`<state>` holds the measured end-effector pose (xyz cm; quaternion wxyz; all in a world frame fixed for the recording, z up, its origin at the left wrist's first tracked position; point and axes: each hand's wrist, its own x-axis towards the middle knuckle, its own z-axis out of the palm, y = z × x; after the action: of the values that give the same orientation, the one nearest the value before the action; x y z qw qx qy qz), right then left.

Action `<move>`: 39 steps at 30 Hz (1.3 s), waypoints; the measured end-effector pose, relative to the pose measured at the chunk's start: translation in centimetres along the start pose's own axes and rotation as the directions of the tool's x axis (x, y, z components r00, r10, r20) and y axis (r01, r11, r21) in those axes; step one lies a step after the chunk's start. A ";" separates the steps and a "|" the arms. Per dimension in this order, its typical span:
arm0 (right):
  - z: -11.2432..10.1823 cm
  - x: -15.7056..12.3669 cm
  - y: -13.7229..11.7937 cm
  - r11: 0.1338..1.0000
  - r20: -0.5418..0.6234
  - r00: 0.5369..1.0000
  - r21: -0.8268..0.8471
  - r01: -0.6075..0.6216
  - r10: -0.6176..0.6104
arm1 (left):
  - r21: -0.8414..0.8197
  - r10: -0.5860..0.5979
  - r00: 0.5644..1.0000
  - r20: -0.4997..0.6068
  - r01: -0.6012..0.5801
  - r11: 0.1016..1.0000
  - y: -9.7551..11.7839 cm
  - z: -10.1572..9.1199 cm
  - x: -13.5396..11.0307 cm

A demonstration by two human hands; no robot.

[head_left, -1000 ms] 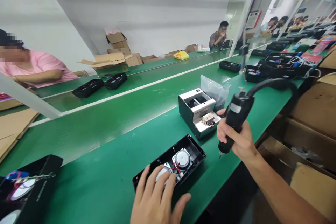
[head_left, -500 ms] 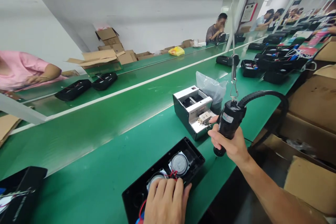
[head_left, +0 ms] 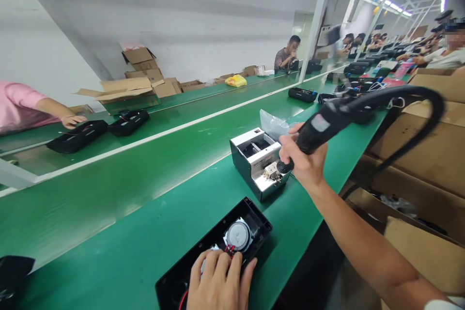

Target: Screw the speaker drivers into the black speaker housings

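Gripping a black electric screwdriver (head_left: 313,131) in a closed right hand (head_left: 303,161), with the fingers wrapped round its barrel and the forearm reaching in from the lower right corner. Tilting the tool nose-down toward an automatic screw feeder (head_left: 256,164), its lower end just beside the feeder's metal rail, the bit itself too small to make out. Trailing a curved black cable (head_left: 417,99) from the screwdriver's upper end, looping out over the bench edge. Laying the left hand (head_left: 218,281) over an open black speaker housing (head_left: 252,218), the fingers (head_left: 221,266) curled downward and close together, though whether they grip anything cannot be told. Showing a round speaker driver (head_left: 238,235) inside the housing, just above those fingers, with red wires (head_left: 229,250) beside it. Hiding most of the housing's near half under the hand, any part there being hard to make out, and cutting off its lower end at the frame's bottom edge. Placing housing and feeder apart on a green conveyor bench (head_left: 109,218), with a clear plastic bag (head_left: 272,125) behind the feeder. Stacking cardboard boxes (head_left: 425,155) below the bench on the right. Showing, well off to the left, a co-worker's hand (head_left: 72,121) near black cases (head_left: 78,135) on the neighbouring belt.
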<state>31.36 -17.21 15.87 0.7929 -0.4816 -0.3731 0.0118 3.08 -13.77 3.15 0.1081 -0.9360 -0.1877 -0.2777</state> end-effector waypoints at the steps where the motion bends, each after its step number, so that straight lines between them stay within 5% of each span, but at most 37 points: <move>1: 0.1 0.2 0.2 0.999 0.024 0.999 -0.043 -0.021 0.022 | 0.001 0.000 1.000 0.007 0.000 1.000 0.0 0.0 0.1; 6: 0.0 0.1 0.0 0.983 0.215 0.965 -0.129 -0.127 0.153 | -0.006 -0.032 0.999 0.043 0.032 0.999 0.2 -0.5 0.7; 11: 0.1 -2.7 -2.3 0.918 0.434 0.858 0.144 -0.369 0.276 | -0.040 -0.106 0.992 0.074 0.110 0.993 1.2 -1.2 1.0; 15: 1.0 -6.7 -3.3 0.836 0.440 0.862 0.349 -0.423 0.253 | -0.049 -0.141 0.985 0.096 0.146 0.988 1.7 -1.3 1.0; 20: 2.5 -9.5 -2.8 0.804 0.456 0.850 0.383 -0.454 0.263 | -0.043 -0.148 0.983 0.110 0.153 0.987 1.8 -1.3 0.9; 39: 3.7 -11.0 -2.0 0.813 0.531 0.817 0.361 -0.457 0.223 | -0.058 -0.169 0.976 0.136 0.178 0.982 2.1 -1.5 1.1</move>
<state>20.56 -19.67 12.00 0.7567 -0.3163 -0.4420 0.3634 4.10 -15.80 4.77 0.0381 -0.9353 -0.2657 -0.2307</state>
